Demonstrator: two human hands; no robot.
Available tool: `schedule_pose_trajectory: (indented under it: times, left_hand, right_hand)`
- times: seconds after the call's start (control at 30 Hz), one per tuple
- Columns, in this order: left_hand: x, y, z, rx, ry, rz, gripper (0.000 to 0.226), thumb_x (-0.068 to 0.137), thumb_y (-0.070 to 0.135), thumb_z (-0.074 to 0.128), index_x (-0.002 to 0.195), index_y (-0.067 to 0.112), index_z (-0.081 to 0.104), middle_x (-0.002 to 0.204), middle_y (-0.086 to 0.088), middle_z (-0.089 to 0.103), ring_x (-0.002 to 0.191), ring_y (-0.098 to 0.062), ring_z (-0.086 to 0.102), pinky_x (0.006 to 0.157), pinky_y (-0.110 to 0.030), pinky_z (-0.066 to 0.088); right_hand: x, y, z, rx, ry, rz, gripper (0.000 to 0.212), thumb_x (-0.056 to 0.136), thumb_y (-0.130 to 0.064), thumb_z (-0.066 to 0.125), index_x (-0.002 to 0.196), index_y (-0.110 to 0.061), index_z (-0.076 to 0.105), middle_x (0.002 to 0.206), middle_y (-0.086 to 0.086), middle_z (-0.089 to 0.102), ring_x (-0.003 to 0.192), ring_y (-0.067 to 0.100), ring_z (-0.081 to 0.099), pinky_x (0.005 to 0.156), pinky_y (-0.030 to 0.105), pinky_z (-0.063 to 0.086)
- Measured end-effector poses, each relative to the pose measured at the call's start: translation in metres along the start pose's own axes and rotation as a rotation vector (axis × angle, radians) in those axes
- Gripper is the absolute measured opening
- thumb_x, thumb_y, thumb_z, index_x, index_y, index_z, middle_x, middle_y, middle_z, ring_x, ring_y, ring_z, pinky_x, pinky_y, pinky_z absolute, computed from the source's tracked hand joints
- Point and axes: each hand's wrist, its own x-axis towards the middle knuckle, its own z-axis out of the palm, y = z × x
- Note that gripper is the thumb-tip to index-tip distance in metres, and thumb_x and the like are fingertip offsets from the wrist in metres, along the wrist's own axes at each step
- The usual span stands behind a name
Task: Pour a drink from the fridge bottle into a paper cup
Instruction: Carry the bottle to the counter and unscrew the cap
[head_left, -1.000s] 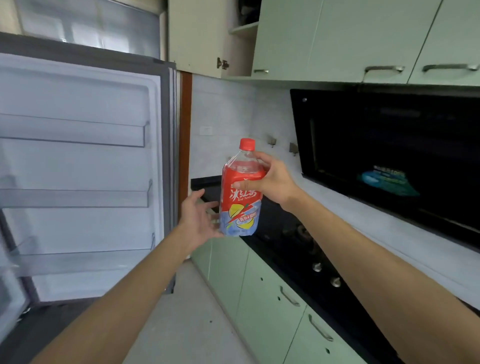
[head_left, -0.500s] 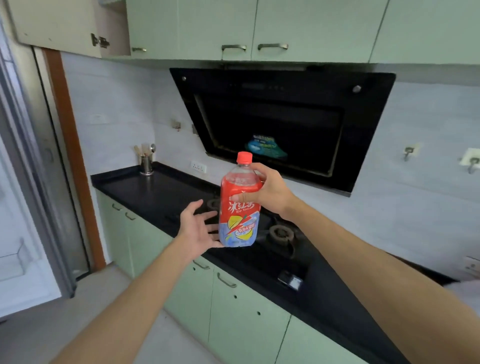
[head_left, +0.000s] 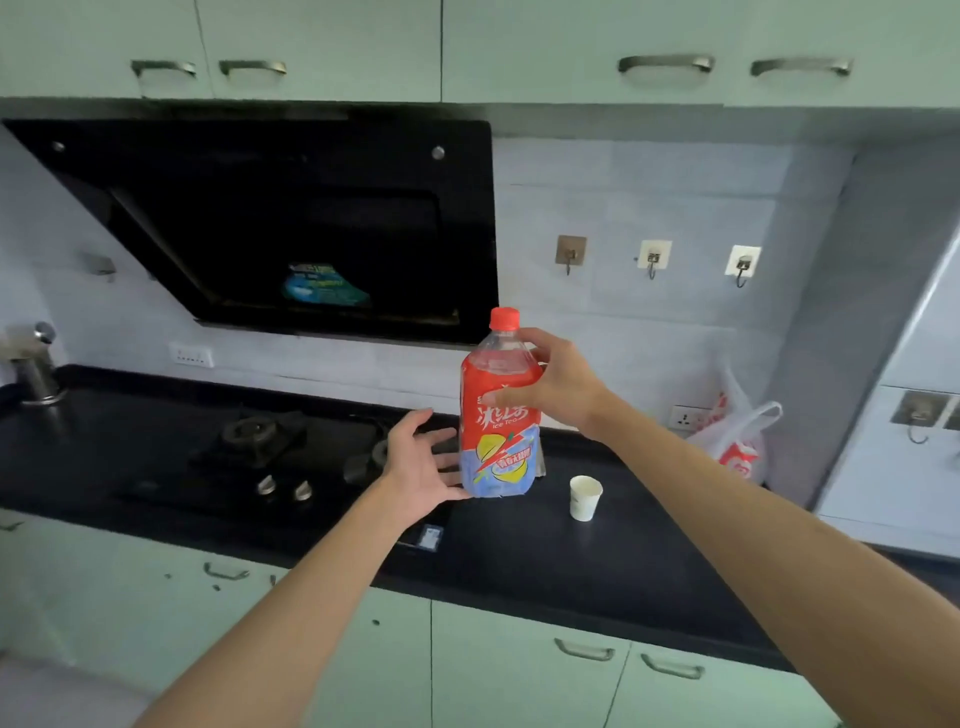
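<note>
- Since the earlier frames the view has swung right along the counter (head_left: 571, 566): the fridge has left the picture, and a paper cup (head_left: 585, 497) and a plastic bag (head_left: 737, 441) have come into it. Both arms keep their pose.
- Right grip (head_left: 558, 387): clamped on the ice tea bottle (head_left: 498, 431) at its shoulder, with the thumb across the top of the red label and the fingers curled round the far side.
- Ice tea bottle: upright, with its red cap (head_left: 504, 318) on, above the right grip. Whether its base touches the counter cannot be told.
- Left grip (head_left: 421, 467): fingers apart and straight, holding nothing, with the palm turned toward the bottle's lower label. It is just beside the label; contact cannot be told.
- Paper cup: white, upright, mouth up, standing on the black counter below the right grip. It is near the bottle's base and apart from it.
- Gas hob (head_left: 260, 452): set into the counter to the left of the left grip, with two knobs at its front edge.
- Range hood (head_left: 291, 223): black, on the wall above and to the left of both grips.
- Plastic bag: white and red, on the counter well to the right of the right grip, against the tiled wall.
- Wall hooks (head_left: 570, 253): three in a row, above the right grip.
</note>
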Motion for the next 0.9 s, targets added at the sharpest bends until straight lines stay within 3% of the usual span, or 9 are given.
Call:
schedule_pose_trajectory:
  times: [0.1, 0.27, 0.5, 0.77, 0.9]
  left_hand:
    - [0.016, -0.013, 0.031, 0.027, -0.042, -0.034, 0.061, 0.092, 0.048, 0.047, 0.133, 0.002, 0.052, 0.122, -0.028, 0.061, 0.11, -0.047, 0.06, 0.084, -0.059, 0.05]
    - [0.044, -0.028, 0.072, 0.122, -0.129, -0.079, 0.051, 0.095, 0.046, 0.043, 0.117, 0.004, 0.059, 0.104, -0.022, 0.066, 0.095, -0.04, 0.065, 0.073, -0.052, 0.052]
    - [0.1, -0.033, 0.099, 0.118, -0.211, -0.15, 0.056, 0.094, 0.047, 0.043, 0.129, 0.004, 0.054, 0.117, -0.024, 0.063, 0.105, -0.043, 0.062, 0.086, -0.058, 0.048]
    - [0.166, -0.034, 0.099, 0.037, -0.228, -0.221, 0.057, 0.093, 0.047, 0.045, 0.132, 0.005, 0.051, 0.123, -0.027, 0.059, 0.108, -0.045, 0.06, 0.092, -0.064, 0.044]
    - [0.196, -0.038, 0.092, 0.002, -0.222, -0.247, 0.056, 0.094, 0.047, 0.045, 0.13, 0.004, 0.052, 0.123, -0.026, 0.06, 0.11, -0.045, 0.06, 0.097, -0.065, 0.042]
  right_hand:
    - [-0.01, 0.014, -0.029, -0.021, 0.058, 0.038, 0.073, 0.066, -0.023, 0.091, 0.128, -0.028, 0.052, 0.107, -0.008, 0.065, 0.092, 0.009, 0.068, 0.071, 0.021, 0.057]
    - [-0.015, 0.041, -0.063, -0.047, 0.156, 0.101, 0.08, 0.066, -0.024, 0.091, 0.135, -0.024, 0.051, 0.115, -0.001, 0.066, 0.098, 0.011, 0.067, 0.084, 0.033, 0.059]
    - [0.003, 0.074, -0.088, -0.061, 0.251, 0.158, 0.077, 0.068, -0.022, 0.09, 0.136, -0.022, 0.051, 0.118, 0.002, 0.065, 0.101, 0.016, 0.067, 0.086, 0.037, 0.059]
    - [0.031, 0.106, -0.088, -0.093, 0.311, 0.212, 0.068, 0.07, -0.028, 0.088, 0.129, -0.026, 0.053, 0.113, -0.004, 0.068, 0.092, 0.009, 0.07, 0.069, 0.018, 0.057]
    - [0.047, 0.123, -0.084, -0.112, 0.328, 0.222, 0.069, 0.07, -0.026, 0.088, 0.13, -0.023, 0.055, 0.112, -0.004, 0.069, 0.095, 0.012, 0.071, 0.079, 0.029, 0.06]
